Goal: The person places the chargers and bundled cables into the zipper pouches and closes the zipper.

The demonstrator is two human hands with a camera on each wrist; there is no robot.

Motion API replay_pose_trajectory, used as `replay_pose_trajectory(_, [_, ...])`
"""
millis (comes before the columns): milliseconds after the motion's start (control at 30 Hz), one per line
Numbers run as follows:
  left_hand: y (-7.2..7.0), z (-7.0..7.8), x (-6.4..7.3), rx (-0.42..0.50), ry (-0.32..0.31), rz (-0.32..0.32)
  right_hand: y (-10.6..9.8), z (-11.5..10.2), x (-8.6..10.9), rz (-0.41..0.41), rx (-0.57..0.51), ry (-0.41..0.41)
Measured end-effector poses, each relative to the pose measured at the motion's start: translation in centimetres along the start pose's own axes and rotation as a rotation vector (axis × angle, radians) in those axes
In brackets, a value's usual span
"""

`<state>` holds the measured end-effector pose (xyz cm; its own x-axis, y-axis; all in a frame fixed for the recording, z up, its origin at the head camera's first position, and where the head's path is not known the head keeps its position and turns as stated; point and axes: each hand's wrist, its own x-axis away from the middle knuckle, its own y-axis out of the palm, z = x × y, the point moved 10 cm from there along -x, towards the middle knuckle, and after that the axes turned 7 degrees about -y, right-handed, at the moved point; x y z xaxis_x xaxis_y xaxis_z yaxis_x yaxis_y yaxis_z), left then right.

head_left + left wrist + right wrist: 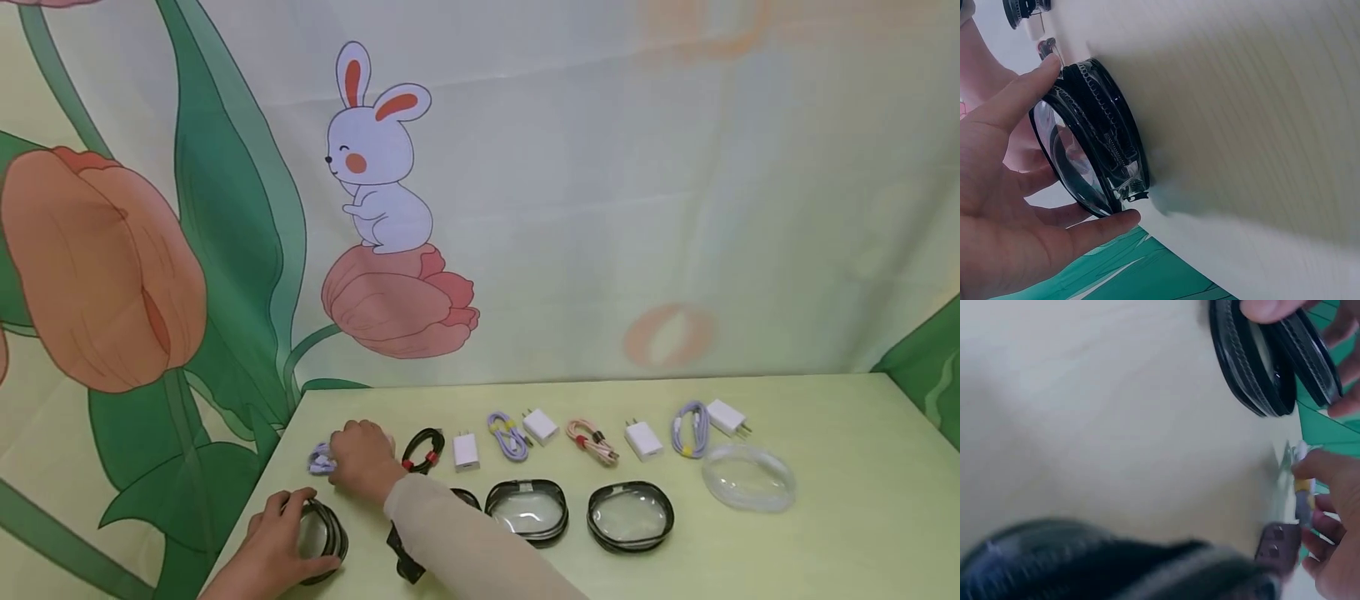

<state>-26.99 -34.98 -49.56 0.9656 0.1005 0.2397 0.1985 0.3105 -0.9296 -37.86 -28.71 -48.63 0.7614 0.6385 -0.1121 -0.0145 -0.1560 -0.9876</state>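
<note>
At the table's near left, my left hand (279, 546) grips a round clear case (322, 537) with black zippered edges. The left wrist view shows the case (1094, 134) held on edge between thumb and fingers, its zipper side facing the table; the right wrist view shows its two black-edged halves apart. Beyond it, my right hand (365, 458) is low over the back left of the table. Its thumb and fingers pinch a coiled lavender charging cable (1302, 487) with a yellow tie. Right beside those fingers is a shadowed charger block (1277, 547).
Along the back lie a black cable (423, 450), a pink cable (592, 442), lavender cables (510, 436) and several white chargers (466, 451). Black-edged round cases (630, 517) line the front, one partly behind my right sleeve. A clear round case (748, 477) lies at the right.
</note>
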Motion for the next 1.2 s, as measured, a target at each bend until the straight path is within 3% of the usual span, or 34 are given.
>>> replay_pose_trajectory(233, [-0.3,1.3,0.2,0.008,0.058,0.05,-1.5,1.3,-0.5,0.066,-0.118,-0.049])
replay_pose_trajectory(367, [-0.3,2.0,0.1,0.019,0.079,0.047,-2.4,2.5,0.0,0.047,-0.23,-0.029])
replay_pose_trajectory(667, [-0.4,2.6,-0.1,0.031,0.095,0.043,-4.3,3.9,0.9,0.068,-0.328,-0.038])
replay_pose_trajectory(967, [-0.1,3.7,-0.2,0.047,0.138,0.061,-5.3,6.1,3.2,0.089,-0.509,0.082])
replay_pose_trajectory(1200, [-0.2,3.7,-0.7,0.095,0.127,0.064,-6.0,7.0,5.9,0.109,-0.642,0.096])
